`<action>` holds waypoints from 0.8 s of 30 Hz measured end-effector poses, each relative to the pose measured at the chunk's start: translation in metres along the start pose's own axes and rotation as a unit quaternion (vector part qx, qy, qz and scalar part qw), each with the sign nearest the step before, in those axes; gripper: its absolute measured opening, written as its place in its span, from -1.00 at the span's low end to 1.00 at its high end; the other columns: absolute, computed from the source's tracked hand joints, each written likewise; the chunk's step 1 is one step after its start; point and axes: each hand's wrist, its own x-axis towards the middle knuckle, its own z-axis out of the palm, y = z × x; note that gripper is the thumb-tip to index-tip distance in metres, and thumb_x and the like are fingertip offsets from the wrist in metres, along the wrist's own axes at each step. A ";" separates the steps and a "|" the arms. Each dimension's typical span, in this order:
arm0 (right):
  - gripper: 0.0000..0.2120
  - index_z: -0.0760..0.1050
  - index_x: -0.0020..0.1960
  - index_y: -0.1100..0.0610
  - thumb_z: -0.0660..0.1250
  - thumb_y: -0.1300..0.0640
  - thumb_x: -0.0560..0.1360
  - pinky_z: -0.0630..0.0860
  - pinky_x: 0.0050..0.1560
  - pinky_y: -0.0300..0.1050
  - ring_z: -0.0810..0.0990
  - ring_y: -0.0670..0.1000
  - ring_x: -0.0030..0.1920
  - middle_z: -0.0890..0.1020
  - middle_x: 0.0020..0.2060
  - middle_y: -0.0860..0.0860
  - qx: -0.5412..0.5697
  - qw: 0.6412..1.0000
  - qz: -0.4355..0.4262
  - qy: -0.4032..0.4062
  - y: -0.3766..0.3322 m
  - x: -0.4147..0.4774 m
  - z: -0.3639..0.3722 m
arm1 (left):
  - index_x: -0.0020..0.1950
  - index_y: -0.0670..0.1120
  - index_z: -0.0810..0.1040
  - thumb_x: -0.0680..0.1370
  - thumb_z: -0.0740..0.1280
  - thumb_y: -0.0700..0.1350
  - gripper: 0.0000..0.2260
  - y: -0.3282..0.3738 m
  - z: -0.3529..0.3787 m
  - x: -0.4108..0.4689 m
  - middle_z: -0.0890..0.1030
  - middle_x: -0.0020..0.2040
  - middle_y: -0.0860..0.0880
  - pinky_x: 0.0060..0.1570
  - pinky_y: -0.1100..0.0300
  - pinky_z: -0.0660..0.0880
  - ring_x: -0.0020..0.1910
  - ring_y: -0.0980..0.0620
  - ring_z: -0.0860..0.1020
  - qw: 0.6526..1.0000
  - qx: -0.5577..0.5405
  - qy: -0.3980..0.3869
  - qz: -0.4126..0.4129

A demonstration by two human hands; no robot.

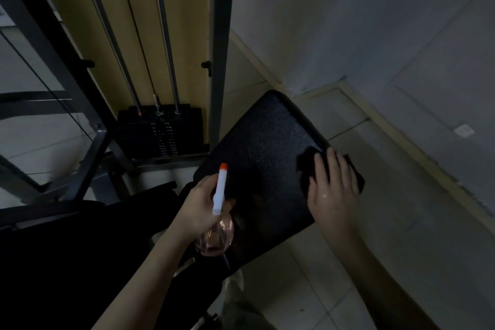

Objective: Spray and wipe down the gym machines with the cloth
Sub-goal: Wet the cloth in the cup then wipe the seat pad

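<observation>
A black padded seat of the gym machine fills the middle of the view, its surface speckled with fine droplets. My left hand grips a spray bottle with a white head, an orange nozzle tip and a clear pinkish body, held over the seat's near left edge. My right hand presses flat, fingers straight, on a dark cloth at the seat's right edge. Part of the cloth hangs past the edge under my fingers.
Behind the seat stands the black weight stack with chrome guide rods inside a grey steel frame. Dark machine parts lie at lower left. Pale tiled floor and a grey wall lie to the right.
</observation>
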 end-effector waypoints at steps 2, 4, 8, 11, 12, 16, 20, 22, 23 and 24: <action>-0.57 0.41 0.34 0.24 0.17 0.08 0.53 0.17 0.37 0.09 0.37 0.22 0.36 0.40 0.36 0.23 -0.012 1.000 0.006 -0.026 -0.025 0.010 0.014 | 0.08 -0.05 0.52 0.50 0.38 -0.16 -0.82 0.001 0.004 0.000 0.57 -0.07 -0.06 -0.06 0.12 0.54 -0.11 0.05 0.56 1.000 -0.001 -0.013 0.002; -0.50 0.41 0.35 0.23 0.30 0.03 0.47 0.08 0.40 0.05 0.35 0.20 0.39 0.38 0.38 0.22 -0.017 0.995 -0.049 -0.082 -0.050 0.003 0.031 | 0.07 0.09 0.50 0.46 0.36 -0.10 -0.79 0.002 0.007 -0.002 0.57 -0.06 -0.03 -0.06 0.10 0.53 -0.10 0.03 0.57 0.999 -0.031 -0.033 -0.015; -0.42 0.44 0.33 0.21 0.47 0.06 0.36 0.12 0.39 0.02 0.38 0.14 0.37 0.41 0.36 0.18 -0.001 0.979 -0.125 -0.159 -0.062 -0.025 0.037 | 0.08 0.13 0.48 0.41 0.34 -0.06 -0.74 0.004 0.007 -0.005 0.58 -0.02 -0.01 0.03 0.09 0.50 -0.02 0.00 0.57 0.994 -0.084 -0.038 -0.054; -0.52 0.46 0.31 0.23 0.40 0.14 0.42 0.17 0.37 0.03 0.39 0.14 0.36 0.44 0.34 0.18 0.009 0.985 -0.122 -0.119 -0.036 -0.032 0.030 | 0.03 0.25 0.44 0.37 0.32 -0.02 -0.72 0.007 0.002 -0.009 0.58 0.02 0.04 0.00 0.24 0.48 -0.03 0.12 0.58 0.992 -0.101 -0.045 -0.061; -0.55 0.45 0.32 0.24 0.33 0.13 0.46 0.17 0.37 0.03 0.37 0.15 0.36 0.43 0.34 0.19 0.003 0.988 -0.118 -0.096 -0.026 -0.029 0.027 | 0.01 0.27 0.43 0.41 0.33 -0.04 -0.74 0.007 0.000 -0.011 0.59 0.01 0.04 -0.03 0.30 0.48 -0.06 0.16 0.58 0.992 -0.104 -0.047 -0.061; -0.60 0.43 0.32 0.27 0.22 0.11 0.55 0.15 0.40 0.06 0.36 0.19 0.37 0.42 0.35 0.22 -0.025 0.997 -0.066 -0.037 -0.019 0.012 0.023 | 0.01 0.24 0.47 0.50 0.37 -0.13 -0.74 0.004 -0.005 -0.014 0.61 -0.01 -0.01 -0.05 0.28 0.50 -0.04 0.13 0.60 0.990 -0.112 -0.047 -0.066; -0.47 0.43 0.33 0.25 0.35 0.04 0.43 0.14 0.42 0.06 0.35 0.18 0.39 0.40 0.36 0.22 -0.018 0.996 -0.042 -0.076 -0.066 0.048 0.044 | -0.03 0.18 0.50 0.34 0.36 0.10 -0.78 0.005 -0.009 -0.015 0.60 0.01 -0.22 0.00 -0.04 0.53 -0.03 -0.19 0.58 0.989 -0.124 -0.026 -0.081; -0.39 0.41 0.36 0.22 0.41 0.00 0.38 0.20 0.41 0.05 0.34 0.16 0.40 0.38 0.38 0.19 -0.018 0.986 -0.107 -0.126 -0.090 0.040 0.056 | -0.02 0.24 0.49 0.28 0.35 0.20 -0.71 0.003 -0.008 -0.014 0.61 0.02 -0.19 0.05 -0.08 0.52 0.00 -0.16 0.59 0.987 -0.131 -0.019 -0.087; -0.37 0.41 0.36 0.20 0.44 0.00 0.36 0.21 0.41 0.05 0.34 0.14 0.40 0.38 0.39 0.17 -0.019 0.978 -0.144 -0.152 -0.098 0.031 0.060 | -0.01 0.26 0.49 0.28 0.35 0.20 -0.71 0.002 -0.008 -0.013 0.61 0.02 -0.17 0.06 -0.07 0.52 -0.01 -0.14 0.59 0.987 -0.133 -0.017 -0.090; -0.38 0.42 0.35 0.19 0.46 0.03 0.34 0.22 0.40 0.04 0.36 0.13 0.39 0.39 0.38 0.16 -0.012 0.970 -0.170 -0.174 -0.101 0.019 0.061 | -0.02 0.25 0.49 0.30 0.36 0.17 -0.73 0.001 -0.007 -0.012 0.61 0.01 -0.16 0.06 -0.05 0.53 -0.02 -0.12 0.59 0.987 -0.132 -0.016 -0.092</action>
